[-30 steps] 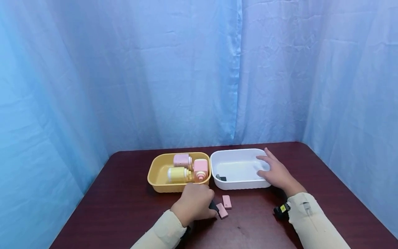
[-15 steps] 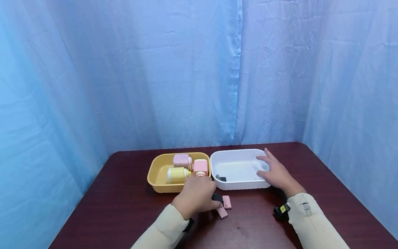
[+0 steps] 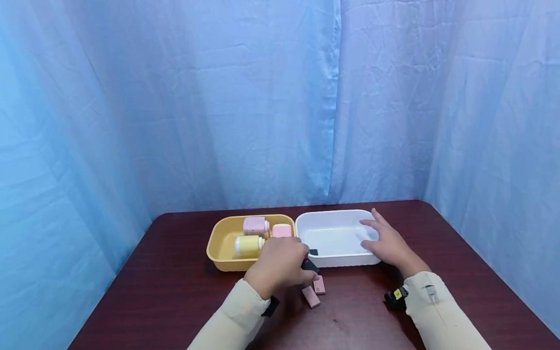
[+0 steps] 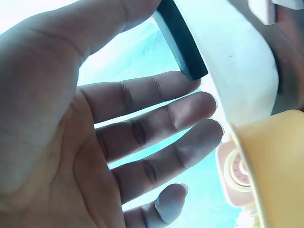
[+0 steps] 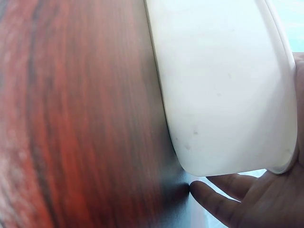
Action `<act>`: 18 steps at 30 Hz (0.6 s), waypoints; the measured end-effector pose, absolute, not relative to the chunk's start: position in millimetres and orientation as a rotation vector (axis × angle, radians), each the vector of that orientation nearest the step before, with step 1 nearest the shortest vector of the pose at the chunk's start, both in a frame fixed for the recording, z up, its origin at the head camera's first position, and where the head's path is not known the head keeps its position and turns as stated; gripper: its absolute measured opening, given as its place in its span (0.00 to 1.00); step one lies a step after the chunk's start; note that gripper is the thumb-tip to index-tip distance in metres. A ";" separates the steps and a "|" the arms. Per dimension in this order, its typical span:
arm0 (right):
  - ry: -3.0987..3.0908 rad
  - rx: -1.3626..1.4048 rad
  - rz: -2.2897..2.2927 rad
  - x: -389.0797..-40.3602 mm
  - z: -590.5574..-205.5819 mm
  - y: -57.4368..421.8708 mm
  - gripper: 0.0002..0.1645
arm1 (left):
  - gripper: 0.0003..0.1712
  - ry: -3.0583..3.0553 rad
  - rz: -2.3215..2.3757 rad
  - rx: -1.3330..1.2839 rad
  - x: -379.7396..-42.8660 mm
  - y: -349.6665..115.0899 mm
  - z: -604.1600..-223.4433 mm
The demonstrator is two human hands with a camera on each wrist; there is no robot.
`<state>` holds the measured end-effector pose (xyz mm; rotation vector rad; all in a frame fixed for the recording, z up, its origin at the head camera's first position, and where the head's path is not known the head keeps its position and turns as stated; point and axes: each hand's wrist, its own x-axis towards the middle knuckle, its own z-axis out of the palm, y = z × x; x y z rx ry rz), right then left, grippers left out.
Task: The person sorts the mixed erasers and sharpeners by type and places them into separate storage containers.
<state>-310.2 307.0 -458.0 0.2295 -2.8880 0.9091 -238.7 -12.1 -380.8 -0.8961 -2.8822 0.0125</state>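
My left hand pinches a small flat black block between thumb and index finger, just in front of the white bin. In the left wrist view the black block shows long and narrow at the fingertips; the other fingers extend loosely. My right hand lies over the bin's right rim with its fingers spread, some inside and some outside along the wall. Two small pink blocks lie on the table near my left hand. Another dark piece sits in the bin's near left corner.
A yellow bin stands against the white bin's left side. It holds a yellow bottle, a pale pink bottle and a pink bottle, partly hidden by my left hand. Blue curtains hang behind the table.
My left hand has lifted the black block away from beside the pink blocks and carried it forward and right, toward the white bin. The right hand has stayed in place.
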 end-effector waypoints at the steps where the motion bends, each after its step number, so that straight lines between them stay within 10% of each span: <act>1: -2.889 0.230 0.912 -309.9 -457.4 306.7 0.37 | 0.26 -2.866 0.009 -0.897 -239.2 -11.7 -379.3; 18: -2.900 0.210 0.921 -311.0 -458.8 307.3 0.37 | 0.26 -2.774 -0.107 -0.874 -248.3 2.0 -358.4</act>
